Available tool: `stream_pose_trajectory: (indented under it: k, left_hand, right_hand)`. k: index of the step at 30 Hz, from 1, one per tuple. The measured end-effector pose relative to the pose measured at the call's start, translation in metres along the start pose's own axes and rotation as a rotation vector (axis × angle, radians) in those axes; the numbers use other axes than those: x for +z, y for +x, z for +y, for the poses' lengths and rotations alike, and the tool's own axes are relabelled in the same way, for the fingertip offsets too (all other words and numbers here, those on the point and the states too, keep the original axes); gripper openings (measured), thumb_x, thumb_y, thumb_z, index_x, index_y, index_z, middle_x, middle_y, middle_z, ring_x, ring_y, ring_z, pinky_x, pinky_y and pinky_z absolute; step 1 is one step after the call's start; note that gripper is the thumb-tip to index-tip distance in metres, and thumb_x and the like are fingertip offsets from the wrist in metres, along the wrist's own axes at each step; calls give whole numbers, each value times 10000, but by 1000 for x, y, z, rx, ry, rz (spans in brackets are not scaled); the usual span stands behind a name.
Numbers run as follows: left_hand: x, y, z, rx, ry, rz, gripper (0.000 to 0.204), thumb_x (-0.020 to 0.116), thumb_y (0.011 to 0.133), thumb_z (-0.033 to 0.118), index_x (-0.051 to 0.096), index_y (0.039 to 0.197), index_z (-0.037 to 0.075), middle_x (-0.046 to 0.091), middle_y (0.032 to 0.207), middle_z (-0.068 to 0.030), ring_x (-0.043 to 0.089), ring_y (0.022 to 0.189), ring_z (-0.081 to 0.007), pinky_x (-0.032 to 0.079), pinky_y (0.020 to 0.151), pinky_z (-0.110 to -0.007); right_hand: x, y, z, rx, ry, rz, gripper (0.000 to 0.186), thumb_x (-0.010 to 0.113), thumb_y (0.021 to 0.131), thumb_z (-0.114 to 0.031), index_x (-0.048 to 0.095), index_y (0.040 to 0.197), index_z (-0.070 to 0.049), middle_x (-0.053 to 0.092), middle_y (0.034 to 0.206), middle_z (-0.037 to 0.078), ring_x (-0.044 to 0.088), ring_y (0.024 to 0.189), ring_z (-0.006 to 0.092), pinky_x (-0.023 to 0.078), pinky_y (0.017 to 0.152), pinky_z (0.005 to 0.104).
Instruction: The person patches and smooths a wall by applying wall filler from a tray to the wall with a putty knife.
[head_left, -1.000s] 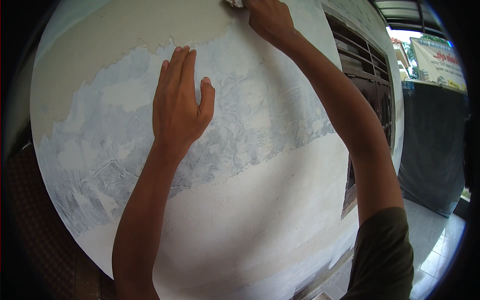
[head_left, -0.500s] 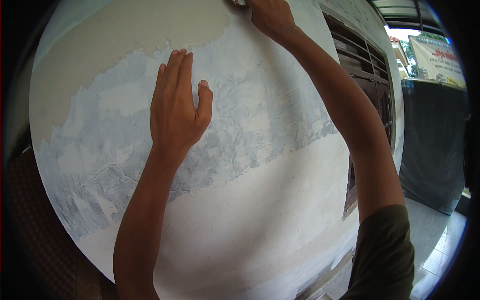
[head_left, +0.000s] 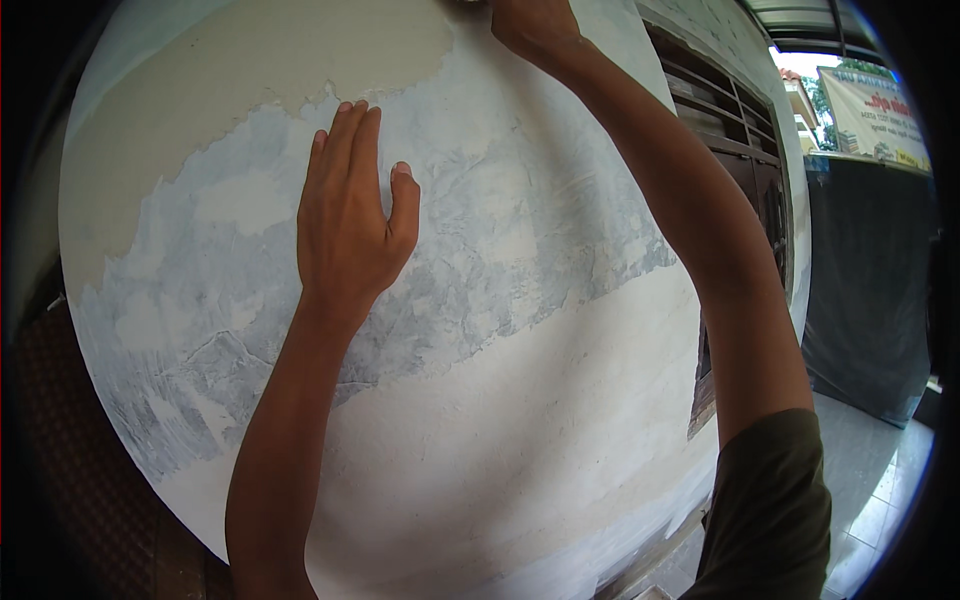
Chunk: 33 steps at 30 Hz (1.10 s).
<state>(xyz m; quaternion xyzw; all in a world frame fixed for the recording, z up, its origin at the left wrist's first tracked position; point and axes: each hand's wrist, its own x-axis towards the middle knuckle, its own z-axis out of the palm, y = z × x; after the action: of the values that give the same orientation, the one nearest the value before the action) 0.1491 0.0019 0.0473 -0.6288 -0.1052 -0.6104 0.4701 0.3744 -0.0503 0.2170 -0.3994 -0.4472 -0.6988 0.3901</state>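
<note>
In front of me rises a wall (head_left: 470, 430) with patchy coats: beige in an uneven-edged area at the upper left, grey-white in the middle, plain white below. My left hand (head_left: 352, 215) is flat with its fingers stretched upward, close to the patchy middle; whether the palm touches the wall is hidden. At the top edge my right hand (head_left: 535, 25) is curled beside the beige coat. Only a sliver of what it grips shows, as the picture edge cuts it off, so its kind cannot be told.
A dark wooden louvred window or shutter (head_left: 725, 120) is set in the wall to the right. Beyond it hang a dark sheet (head_left: 865, 290) and a printed banner (head_left: 875, 115) over a tiled floor (head_left: 868, 530). At the lower left lies a dark reddish patterned surface (head_left: 70, 430).
My right hand has shifted slightly left and up, taking most of the gripped thing out of view. My left hand has moved barely, a little to the left.
</note>
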Motion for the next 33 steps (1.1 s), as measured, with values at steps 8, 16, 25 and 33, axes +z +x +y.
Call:
stream_pose_trajectory:
  k: [8, 16, 25, 33]
  left_hand:
    - [-4, -4, -6, -18, 20, -7, 492, 543, 890, 151, 536, 1312, -101, 559, 1350, -288, 507, 1327, -398, 339, 1160, -501]
    - [1, 1, 1, -4, -1, 9, 497, 546, 892, 164, 538, 1313, -99, 556, 1356, -289, 503, 1332, -396, 336, 1161, -499]
    - [-2, -4, -1, -34, -11, -20, 489, 517, 915, 142, 514, 1348, -86, 537, 1392, -266, 466, 1368, -381, 307, 1178, -489]
    - [0, -1, -1, -17, -14, -3, 487, 537, 898, 151, 535, 1309, -110, 551, 1356, -297, 491, 1343, -392, 337, 1161, -499]
  right_hand:
    - [-25, -83, -31, -68, 109, 146, 236, 593, 803, -9, 696, 1014, -31, 641, 1028, 102, 650, 922, 280, 577, 646, 420]
    - [9, -10, 10, 38, 22, 36, 208, 531, 898, -8, 676, 1039, 44, 620, 1154, 190, 616, 1012, 333, 564, 826, 421]
    - [-29, -79, -15, -61, 121, 235, 202, 570, 821, -4, 681, 988, -29, 619, 1014, 84, 635, 892, 280, 576, 640, 421]
    - [8, -25, -8, -9, -19, -4, 226, 566, 806, 12, 685, 994, -29, 617, 994, 85, 636, 875, 289, 570, 645, 427]
